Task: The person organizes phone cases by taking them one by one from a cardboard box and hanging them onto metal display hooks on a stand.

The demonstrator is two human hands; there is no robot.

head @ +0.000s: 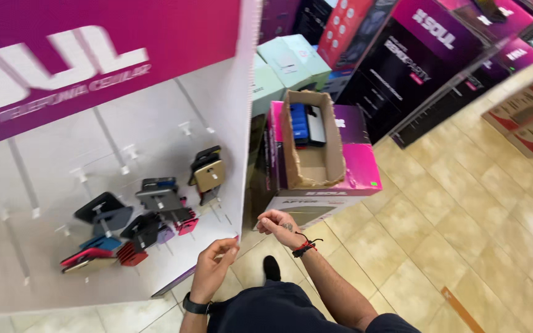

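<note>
Above and to the left of both hands: a white display panel point(124, 123) under a magenta header point(94, 49). Up beyond the right hand point(279, 225): a magenta carton point(359, 169) bearing an open cardboard box point(314, 166). Beneath both hands, tan floor tiles point(464, 216). Left of the left hand point(213, 266), on the panel's pegs, a cluster of phone holders point(155, 206).

Seemingly working at the panel's lower right corner. Left hand raised, fingertips pinched together on that corner's edge. Right hand just beside the same edge, slightly higher, loosely curled; cannot tell whether gripping anything.

Next move, by judgement: needing a firmer two-handed hold on the thin edge, without knocking the holders.
</note>
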